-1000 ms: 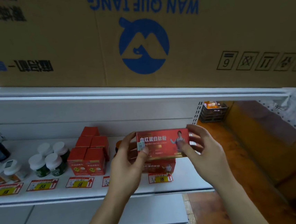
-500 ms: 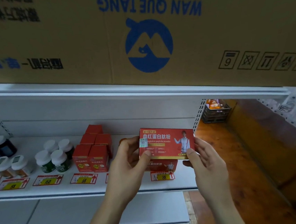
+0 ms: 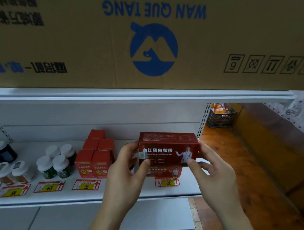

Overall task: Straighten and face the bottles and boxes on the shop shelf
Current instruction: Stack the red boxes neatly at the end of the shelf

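Observation:
I hold a wide red box (image 3: 166, 148) with white Chinese lettering, front face toward me, just above a matching red box (image 3: 165, 171) that lies on the white shelf (image 3: 44, 198). My left hand (image 3: 127, 171) grips its left end, thumb on the front. My right hand (image 3: 211, 172) pinches its lower right corner. To the left stand several small red cartons (image 3: 95, 155), white-capped green bottles (image 3: 57, 163), amber bottles (image 3: 12, 172) and dark bottles (image 3: 1, 155).
A large brown cardboard carton (image 3: 139, 32) sits on the shelf above, overhanging. Price tags (image 3: 85, 184) line the shelf front. A lower white shelf (image 3: 102, 219) juts out below. At right are a wooden floor and a dark crate (image 3: 221, 116) of goods.
The held box has tipped so its top face now shows, and it has come down closer to the box beneath. My right hand shifted to its lower right corner.

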Demonstrator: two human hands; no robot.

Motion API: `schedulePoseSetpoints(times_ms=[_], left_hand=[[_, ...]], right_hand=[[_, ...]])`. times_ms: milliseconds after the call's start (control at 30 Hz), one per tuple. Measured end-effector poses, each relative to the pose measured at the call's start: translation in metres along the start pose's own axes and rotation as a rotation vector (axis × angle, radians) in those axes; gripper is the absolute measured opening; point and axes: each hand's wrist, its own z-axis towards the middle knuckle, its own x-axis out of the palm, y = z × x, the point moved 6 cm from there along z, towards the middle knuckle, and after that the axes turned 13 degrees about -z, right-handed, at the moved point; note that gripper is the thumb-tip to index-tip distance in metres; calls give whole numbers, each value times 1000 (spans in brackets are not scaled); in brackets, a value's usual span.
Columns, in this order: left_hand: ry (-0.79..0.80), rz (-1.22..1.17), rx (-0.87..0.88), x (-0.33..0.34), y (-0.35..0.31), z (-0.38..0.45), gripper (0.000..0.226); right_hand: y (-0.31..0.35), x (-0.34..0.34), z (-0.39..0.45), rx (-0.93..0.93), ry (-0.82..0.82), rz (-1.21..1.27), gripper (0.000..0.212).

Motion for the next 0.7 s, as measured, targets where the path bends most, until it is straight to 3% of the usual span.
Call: schedulePoseSetpoints(times_ms=[100,300,700], left_hand=[[-38,127,132,-2,-6,-1,34],[-72,146,244,-1,-17,-9,45],[-148,-11,37,-1,-11,-7,37]], right_hand=[[4,-5,-4,-39,-64,-23,50],[7,-9,-10,2,-107,87,34],[11,-13,-10,-22,-197,-2,28]])
